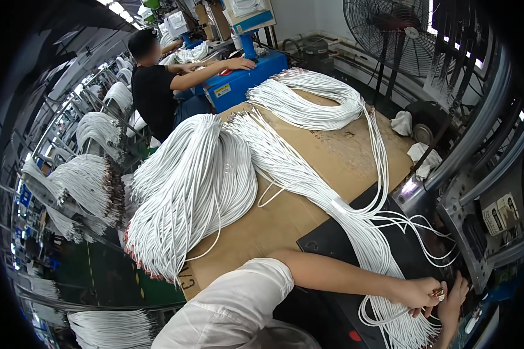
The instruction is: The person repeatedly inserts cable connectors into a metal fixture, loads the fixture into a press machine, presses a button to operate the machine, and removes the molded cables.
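My left hand reaches across to the lower right, its fingers closed around a few white cables whose coloured tips poke out past the fingers. Right beside it, my right hand rests against the edge of the metal machine, fingers stretched out and partly hidden. Beneath my left forearm runs a long bundle of white cables, wrapped with a clear band near its middle. Its near ends fan out below my left hand. Several loose cables loop toward the machine.
A thick folded bundle of white cables lies on the cardboard-covered table, with a coiled bundle farther back. A co-worker in black sits at a blue machine. Racks of cables stand left; a fan stands back right.
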Demonstrator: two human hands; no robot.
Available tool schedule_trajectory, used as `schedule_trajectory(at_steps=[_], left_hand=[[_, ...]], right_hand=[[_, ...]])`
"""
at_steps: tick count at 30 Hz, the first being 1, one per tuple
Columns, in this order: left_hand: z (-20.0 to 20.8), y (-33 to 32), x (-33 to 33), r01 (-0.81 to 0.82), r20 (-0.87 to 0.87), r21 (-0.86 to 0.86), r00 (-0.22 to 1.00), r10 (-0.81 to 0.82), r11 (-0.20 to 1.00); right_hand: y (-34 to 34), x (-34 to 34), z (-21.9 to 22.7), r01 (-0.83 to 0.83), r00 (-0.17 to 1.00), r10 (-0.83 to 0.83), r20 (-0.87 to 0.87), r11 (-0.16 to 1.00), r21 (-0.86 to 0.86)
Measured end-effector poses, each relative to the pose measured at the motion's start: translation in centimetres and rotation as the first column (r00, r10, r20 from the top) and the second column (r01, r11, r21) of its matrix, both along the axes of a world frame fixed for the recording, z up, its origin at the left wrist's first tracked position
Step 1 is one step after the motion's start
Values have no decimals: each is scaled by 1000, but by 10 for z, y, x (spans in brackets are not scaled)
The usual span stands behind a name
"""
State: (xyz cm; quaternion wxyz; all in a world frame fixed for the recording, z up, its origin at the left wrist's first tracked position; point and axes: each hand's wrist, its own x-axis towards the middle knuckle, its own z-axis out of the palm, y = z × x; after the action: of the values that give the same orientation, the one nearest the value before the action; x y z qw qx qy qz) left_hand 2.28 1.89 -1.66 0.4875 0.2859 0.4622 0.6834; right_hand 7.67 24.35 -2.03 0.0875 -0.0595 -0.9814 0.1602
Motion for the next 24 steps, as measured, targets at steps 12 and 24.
schedule_trajectory(at_steps=[12,24], left_hand=[[-3,3,-8,-35,35,39,999,34,999],[-1,17,4,-334,-377,-102,885,275,937]], right_hand=[[-21,34,1,32,998,15,54,638,-770],[-43,38,15,84,992,-107,64,194,-977]])
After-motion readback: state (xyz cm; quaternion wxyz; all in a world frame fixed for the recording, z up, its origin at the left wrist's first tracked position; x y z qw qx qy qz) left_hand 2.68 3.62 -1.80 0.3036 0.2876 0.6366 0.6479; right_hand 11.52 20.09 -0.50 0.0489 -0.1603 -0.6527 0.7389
